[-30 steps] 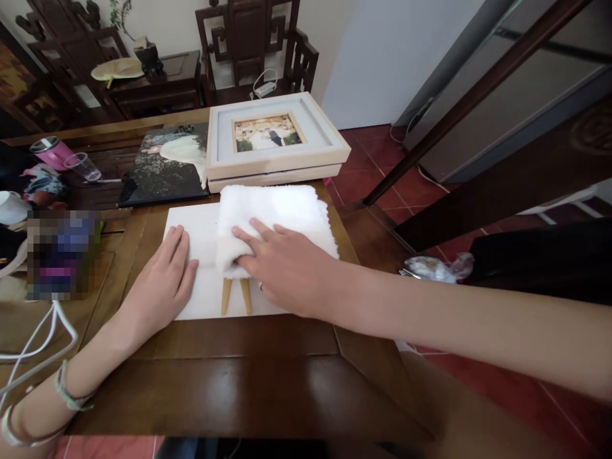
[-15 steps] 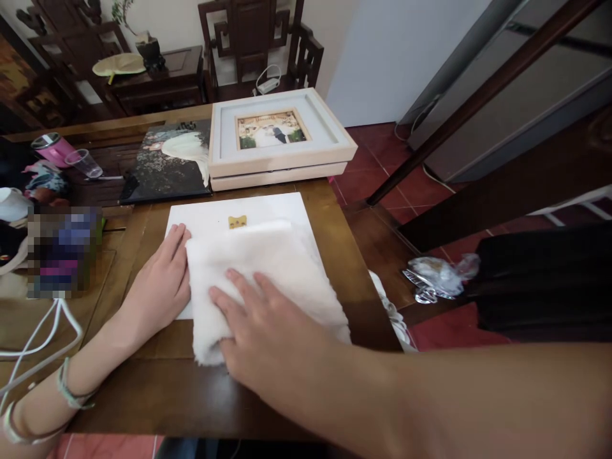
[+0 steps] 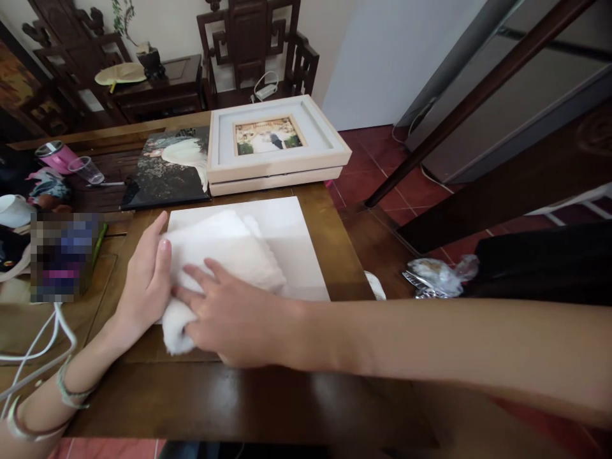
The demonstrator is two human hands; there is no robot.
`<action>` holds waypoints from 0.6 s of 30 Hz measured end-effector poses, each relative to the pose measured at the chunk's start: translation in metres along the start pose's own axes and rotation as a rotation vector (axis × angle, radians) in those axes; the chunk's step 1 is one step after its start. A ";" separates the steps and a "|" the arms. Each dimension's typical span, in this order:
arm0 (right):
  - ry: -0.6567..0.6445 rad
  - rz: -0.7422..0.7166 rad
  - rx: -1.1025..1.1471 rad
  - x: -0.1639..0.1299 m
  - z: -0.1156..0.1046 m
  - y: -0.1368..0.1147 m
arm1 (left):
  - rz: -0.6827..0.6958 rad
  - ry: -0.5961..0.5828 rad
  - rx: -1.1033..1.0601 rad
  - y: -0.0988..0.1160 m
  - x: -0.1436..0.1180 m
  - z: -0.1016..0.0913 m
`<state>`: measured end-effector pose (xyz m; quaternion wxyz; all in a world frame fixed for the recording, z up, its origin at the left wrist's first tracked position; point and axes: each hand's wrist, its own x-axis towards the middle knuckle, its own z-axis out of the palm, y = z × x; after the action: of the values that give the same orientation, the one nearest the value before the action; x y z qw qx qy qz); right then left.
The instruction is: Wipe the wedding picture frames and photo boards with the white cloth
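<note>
While I watch from the head cam, the right hand (image 3: pixel 229 319) lies palm-down on a white fluffy cloth (image 3: pixel 220 255), fingers (image 3: pixel 201 280) spread flat and pointing left, pressing not pinching. Right forearm runs in from the right edge, nearly level, crossing the near part of the white board (image 3: pixel 291 248). Cloth sits on the board's left half; its near-left end is bunched into a roll that hangs off the board onto the wooden table (image 3: pixel 268 401).

Left hand (image 3: pixel 143 280) is at the board's left edge, w/ fingers held together and straight, pointing away from me; palm tilted inward so the finger side touches the cloth's left edge. Can't tell if the thumb is under the cloth. Left wrist has two thin bracelets (image 3: pixel 67 395), forearm coming up from the lower-left corner.

Rel. to the board: just beyond its far edge, a pale-framed photo (image 3: pixel 275 143) lies flat, stacked on a second frame. Beyond-left of the board lies a dark unframed print (image 3: pixel 167 169), touching the frame's left side. Further left of the board: pink tumbler (image 3: pixel 55 155) and a clear plastic cup (image 3: pixel 85 169), both on their sides. Blurred patch left of the board, contents unreadable. White cable (image 3: pixel 38 344) loops near-left of the board. Right of the board, off the table, crumpled clear wrap (image 3: pixel 437 275) lies on the red tile floor.
</note>
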<state>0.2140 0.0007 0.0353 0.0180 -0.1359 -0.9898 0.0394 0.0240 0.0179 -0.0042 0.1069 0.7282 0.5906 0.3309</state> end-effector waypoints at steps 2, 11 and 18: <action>0.004 -0.094 0.062 -0.011 -0.003 -0.009 | -0.007 -0.032 0.023 0.002 0.000 0.000; -0.073 0.078 0.134 -0.030 -0.016 0.004 | 0.053 -0.227 0.180 0.001 0.001 -0.001; -0.034 0.430 0.119 -0.008 -0.024 0.062 | 0.096 -0.294 0.353 0.004 0.000 -0.003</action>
<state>0.2395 0.0596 0.0541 0.0005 -0.3420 -0.9341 0.1027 0.0249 0.0161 0.0000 0.0468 0.8033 0.5820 0.1173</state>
